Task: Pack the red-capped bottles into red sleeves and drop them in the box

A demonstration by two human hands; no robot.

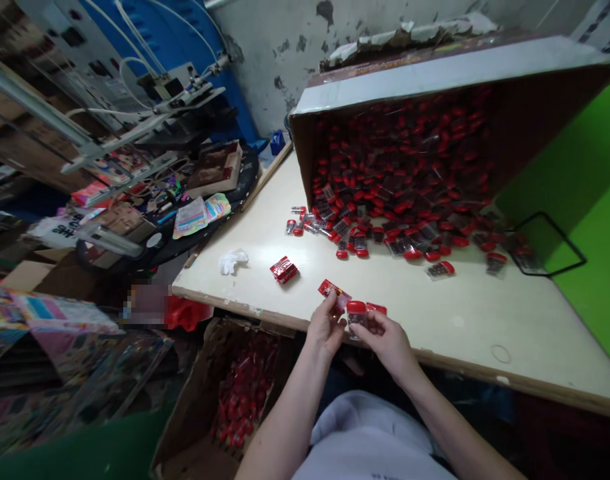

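Head view looks down on your two hands, just above the near edge of a pale table. Your left hand pinches a red card packet between the thumb and the fingers. Your right hand presses its thumb and fingers together on a small clear jar with a red cap, and this jar stands upright just beside the packet. A red strip shows just behind the jar, but you cannot tell if it touches your fingers. On the far part of the table, a tipped cardboard box has its open side toward you, and many red-capped jars spill from it over the table. Left of them lie a second red packet and a crumpled white tissue. Below the near table edge, on your left, an open carton holds more red items.
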